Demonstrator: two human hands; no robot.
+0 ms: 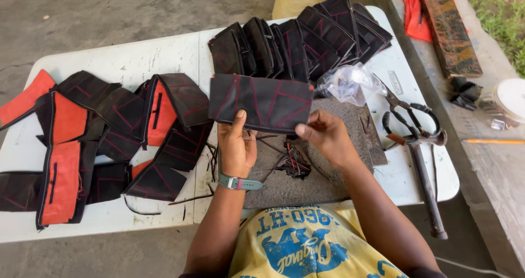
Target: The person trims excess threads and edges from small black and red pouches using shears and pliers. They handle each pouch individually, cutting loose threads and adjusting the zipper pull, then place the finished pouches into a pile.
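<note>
I hold a flat black pouch [261, 101] with red stitching up in front of me over the white table [131, 59]. My left hand [236, 144], with a green watch at the wrist, grips its lower left edge. Pinching the lower right corner is my right hand [326, 136]. Below the hands lies a grey felt pad [322, 182] with a small tangle of dark offcuts [294, 163] on it.
Black and red-lined pouches [98, 141] lie spread on the left; a row of finished ones [306, 40] stands at the back. A clear plastic bag [347, 84], scissors [407, 116] and a hammer [424, 185] lie to the right. A bench with a wooden block [448, 26] runs along the far right.
</note>
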